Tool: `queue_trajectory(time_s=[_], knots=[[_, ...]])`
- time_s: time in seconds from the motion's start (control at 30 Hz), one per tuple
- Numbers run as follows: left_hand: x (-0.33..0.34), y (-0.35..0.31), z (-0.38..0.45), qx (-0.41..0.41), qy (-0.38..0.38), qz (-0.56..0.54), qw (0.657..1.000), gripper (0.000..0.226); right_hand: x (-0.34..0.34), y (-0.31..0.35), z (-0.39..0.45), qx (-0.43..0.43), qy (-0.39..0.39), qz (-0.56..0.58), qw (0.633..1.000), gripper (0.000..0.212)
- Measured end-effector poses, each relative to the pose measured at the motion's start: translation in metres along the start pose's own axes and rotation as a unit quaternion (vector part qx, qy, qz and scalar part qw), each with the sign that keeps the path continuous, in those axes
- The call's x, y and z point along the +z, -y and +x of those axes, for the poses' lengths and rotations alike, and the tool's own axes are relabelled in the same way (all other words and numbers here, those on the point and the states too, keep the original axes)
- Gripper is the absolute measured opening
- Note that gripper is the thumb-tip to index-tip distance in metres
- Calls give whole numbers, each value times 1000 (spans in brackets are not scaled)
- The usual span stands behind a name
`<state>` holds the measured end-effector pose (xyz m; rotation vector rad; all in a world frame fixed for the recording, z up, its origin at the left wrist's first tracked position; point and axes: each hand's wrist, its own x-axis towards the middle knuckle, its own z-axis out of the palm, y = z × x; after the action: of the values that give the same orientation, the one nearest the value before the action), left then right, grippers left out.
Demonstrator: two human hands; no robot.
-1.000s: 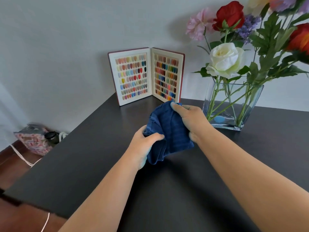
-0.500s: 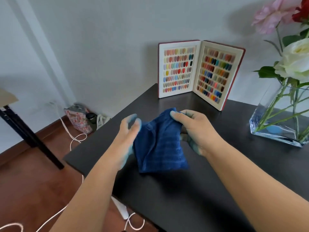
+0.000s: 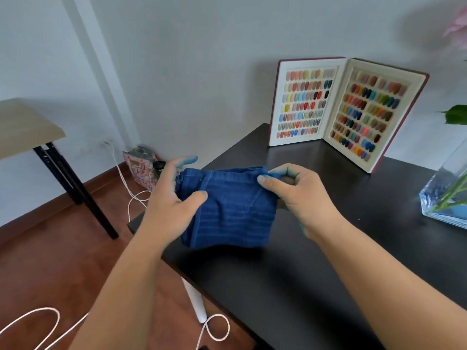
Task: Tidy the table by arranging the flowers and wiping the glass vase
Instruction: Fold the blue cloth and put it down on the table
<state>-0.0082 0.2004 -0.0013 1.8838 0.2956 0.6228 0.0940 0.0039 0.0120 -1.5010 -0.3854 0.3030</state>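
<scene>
Head view: the left hand (image 3: 168, 210) and right hand (image 3: 298, 195) hold a blue cloth (image 3: 227, 208) stretched between them above the near corner of the dark worktop (image 3: 328, 261), fingers (image 3: 265, 178) pinched on its upper edge. The glass vase (image 3: 444, 198) stands at the right frame edge, well apart from the cloth. Judged step: folding the cloth ready for wiping. The next move calls for carrying it right to the vase wall.

Illumination is soft, even and diffuse. The black tabletop (image 3: 328, 261) shows a pale sheen at upper centre of the frame. Faint shadows lie under the blue cloth (image 3: 227, 210). Wide-angle distortion bends the frame edges. The pink flower (image 3: 458, 34) at upper right is blurred.
</scene>
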Motion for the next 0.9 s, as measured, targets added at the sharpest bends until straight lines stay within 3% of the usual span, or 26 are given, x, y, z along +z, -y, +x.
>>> queue_trajectory(time_s=[0.13, 0.27, 0.43, 0.57, 0.7, 0.73, 0.83, 0.9], knots=[[-35, -10, 2, 16, 120, 47, 992, 55, 6, -5, -6, 4, 21, 14, 1000, 13], [-53, -2, 21, -53, 228, 4, 972, 57, 18, -20, -11, 110, 56, 126, 984, 20], [-37, 52, 58, -146, 325, 98, 929, 56, 31, -59, -8, 177, 29, 32, 983, 20], [-23, 76, 75, -92, 291, 153, 940, 58, 30, -70, 4, 99, -20, -135, 986, 24], [-10, 78, 76, -2, 231, 286, 930, 55, 30, -75, 8, 20, -47, -286, 957, 32], [-6, 77, 71, 41, 204, 332, 920, 55, 30, -78, 7, -27, -53, -346, 936, 37], [0, 76, 52, 155, 120, 438, 877, 54, 33, -87, 0, -197, -50, -530, 823, 45], [-3, 78, 42, 181, 124, 444, 869, 47, 39, -87, -8, -221, -17, -558, 800, 40]])
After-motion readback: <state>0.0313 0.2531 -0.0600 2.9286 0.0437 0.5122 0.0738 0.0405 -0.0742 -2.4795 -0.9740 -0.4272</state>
